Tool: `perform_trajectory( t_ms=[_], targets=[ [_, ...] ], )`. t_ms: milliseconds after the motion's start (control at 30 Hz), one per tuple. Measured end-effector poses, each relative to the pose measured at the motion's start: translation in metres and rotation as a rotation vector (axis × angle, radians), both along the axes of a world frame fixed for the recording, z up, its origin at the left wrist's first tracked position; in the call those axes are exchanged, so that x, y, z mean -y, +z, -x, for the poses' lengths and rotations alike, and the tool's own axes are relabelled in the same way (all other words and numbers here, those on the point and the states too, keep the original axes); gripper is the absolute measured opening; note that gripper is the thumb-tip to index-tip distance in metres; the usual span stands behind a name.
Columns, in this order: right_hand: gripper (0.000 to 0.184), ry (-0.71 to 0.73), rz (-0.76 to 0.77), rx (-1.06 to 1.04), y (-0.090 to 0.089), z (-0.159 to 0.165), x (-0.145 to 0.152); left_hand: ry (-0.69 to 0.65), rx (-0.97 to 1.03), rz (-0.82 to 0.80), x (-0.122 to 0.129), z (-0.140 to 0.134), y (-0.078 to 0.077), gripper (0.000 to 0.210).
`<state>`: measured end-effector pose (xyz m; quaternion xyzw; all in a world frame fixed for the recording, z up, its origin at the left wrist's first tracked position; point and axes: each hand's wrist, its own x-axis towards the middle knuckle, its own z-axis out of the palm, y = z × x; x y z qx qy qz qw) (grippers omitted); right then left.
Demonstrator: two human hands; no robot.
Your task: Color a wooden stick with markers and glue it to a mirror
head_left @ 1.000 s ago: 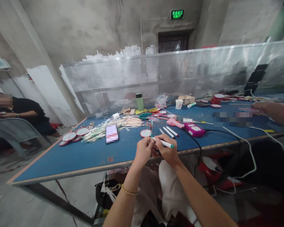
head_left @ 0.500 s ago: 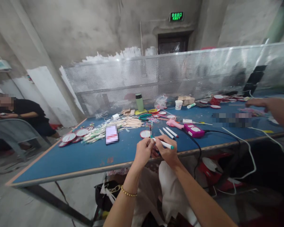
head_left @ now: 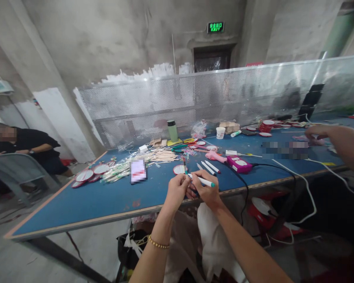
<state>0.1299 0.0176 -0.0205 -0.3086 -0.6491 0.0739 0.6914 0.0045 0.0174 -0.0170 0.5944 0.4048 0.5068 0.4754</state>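
Note:
My right hand (head_left: 208,192) is closed around a white marker pen (head_left: 205,181) with a green end, its tip pointing left toward my other hand. In my left hand (head_left: 177,190), fingers pinched, is a small flat stick (head_left: 185,166) standing upward, with dark red and teal bands of colour on it. The marker's tip meets or nearly meets the stick's lower part; my fingers hide the exact contact. Behind the stick lies a round white disc with a red rim (head_left: 178,169). Several white markers (head_left: 210,168) rest on the table just right of my hands.
On the blue table (head_left: 106,200) are a phone (head_left: 138,171), wooden sticks (head_left: 162,156), red-rimmed discs (head_left: 84,175), a green bottle (head_left: 172,131), a paper cup (head_left: 220,133), a pink glue gun (head_left: 216,155) and a purple box (head_left: 238,164) with cables. Another person's hand (head_left: 320,131) reaches in at right.
The whole view has shifted slightly. Both hands keep their hold on the stick and the marker, with almost no visible movement between them.

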Motion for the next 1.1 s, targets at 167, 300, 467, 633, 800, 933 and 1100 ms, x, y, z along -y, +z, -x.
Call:
perform_trajectory(
  t_ms=[167, 300, 467, 633, 800, 933, 1100],
  targets=[
    [0.02, 0.009, 0.023, 0.029, 0.0006, -0.0004, 0.0011, 0.023, -0.031, -0.012, -0.002, 0.0002, -0.0035, 0.035],
    [0.02, 0.018, 0.024, 0.039, -0.0014, -0.0003, -0.0004, 0.037, -0.057, -0.027, -0.0024, 0.0013, -0.0049, 0.034],
    [0.019, 0.019, 0.009, 0.051, -0.003, -0.0001, -0.0018, 0.055, -0.08, -0.043, -0.0024, 0.0021, -0.0051, 0.033],
    [0.019, 0.005, 0.004, 0.058, -0.0026, -0.0001, -0.0013, 0.058, -0.086, -0.049, -0.0013, 0.0017, -0.0036, 0.034],
    [0.02, -0.018, -0.005, 0.048, -0.003, -0.0003, -0.0016, 0.041, -0.067, -0.03, -0.0003, 0.0002, -0.0025, 0.034],
    [0.02, -0.029, -0.014, 0.04, -0.0039, -0.0001, -0.0025, 0.039, -0.055, -0.023, -0.0014, -0.0003, -0.0042, 0.034],
    [0.02, -0.044, -0.021, 0.041, -0.0031, 0.0003, -0.0025, 0.035, -0.046, -0.018, -0.0026, -0.0003, -0.0058, 0.035]
  ],
)
